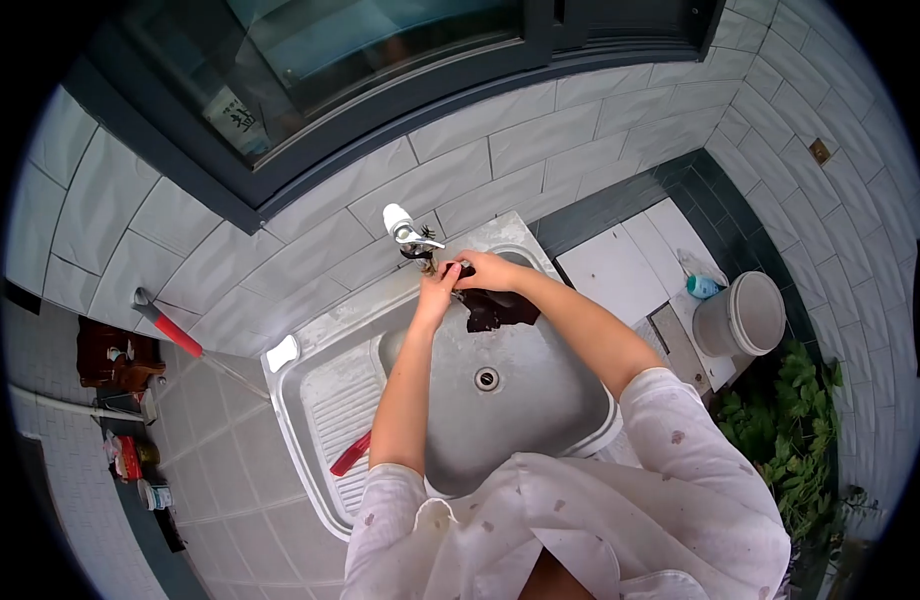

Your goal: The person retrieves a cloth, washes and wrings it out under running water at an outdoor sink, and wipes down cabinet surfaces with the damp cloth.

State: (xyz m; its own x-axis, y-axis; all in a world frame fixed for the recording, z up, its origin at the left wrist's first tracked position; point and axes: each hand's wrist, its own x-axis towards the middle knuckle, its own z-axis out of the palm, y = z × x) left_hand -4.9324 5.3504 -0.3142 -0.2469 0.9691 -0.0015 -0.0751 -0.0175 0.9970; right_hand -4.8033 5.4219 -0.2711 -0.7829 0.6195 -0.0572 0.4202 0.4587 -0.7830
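Both my hands are together at the back of a metal sink, just under the tap. My left hand is closed on a dark brown cloth, its fingers touching the other hand. My right hand is curled round the same cloth from the right. A bunched dark part shows between the fingers, and the rest hangs down against the basin's back wall. Whether water is running, I cannot make out.
A red-handled tool lies on the ribbed drainboard. Left of the sink, a red and grey long-handled tool leans by the wall. A bucket, a teal-labelled bottle and leafy plants stand right. A window is above.
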